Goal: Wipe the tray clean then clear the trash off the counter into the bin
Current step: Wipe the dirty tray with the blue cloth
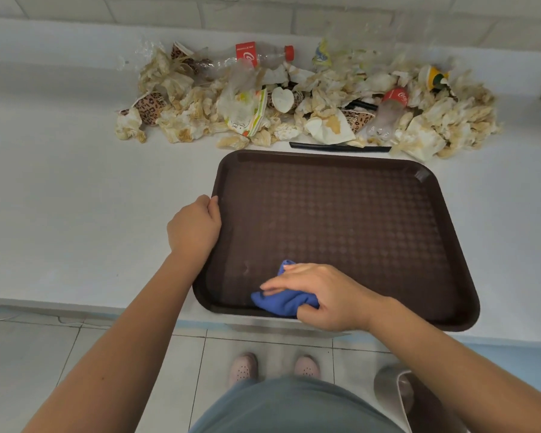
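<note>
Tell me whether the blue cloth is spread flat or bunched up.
Bunched up: the blue cloth is a wadded lump held under the right hand on the tray.

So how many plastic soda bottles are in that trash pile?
2. The back bottle lies farthest from the tray, left of centre; the right bottle lies right of centre, nearer it. Crumpled napkins may hide more.

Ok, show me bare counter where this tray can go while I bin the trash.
Widest bare counter: left of the tray, past the left hand gripping its rim. A narrower strip lies right of the tray. Crowded: the back, where the trash pile and a black straw nearly touch the tray's far rim.
</note>
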